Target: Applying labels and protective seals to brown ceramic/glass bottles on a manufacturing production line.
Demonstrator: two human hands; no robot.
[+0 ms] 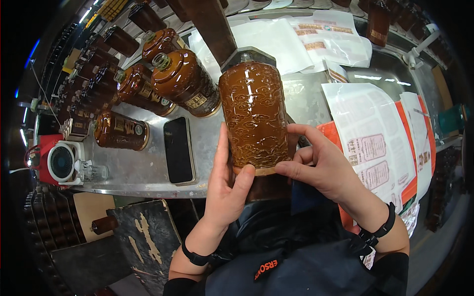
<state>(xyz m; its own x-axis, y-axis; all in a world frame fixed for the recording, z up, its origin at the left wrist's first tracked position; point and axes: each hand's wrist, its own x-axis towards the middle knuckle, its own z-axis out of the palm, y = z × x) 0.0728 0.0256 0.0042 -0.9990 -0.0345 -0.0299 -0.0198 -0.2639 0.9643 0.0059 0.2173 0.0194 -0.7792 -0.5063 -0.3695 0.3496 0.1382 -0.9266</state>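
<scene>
Well, the large amber bottle (pixel 254 118), its facing side covered in raised swirls, is held over the front of the tabletop (pixel 203 133), neck end away from the person; the left hand (pixel 224 190) grips its lower left side, thumb on the base rim, and the right hand (pixel 323 165) grasps the lower right, thumb at the base. Leftward lie a black phone (pixel 178 150) and other brown bottles (pixel 185 84), rightward printed white sheets (pixel 368 128)

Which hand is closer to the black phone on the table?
The left. The left hand is just right of the black phone; the right hand is farther right, across the brown bottle.
</scene>
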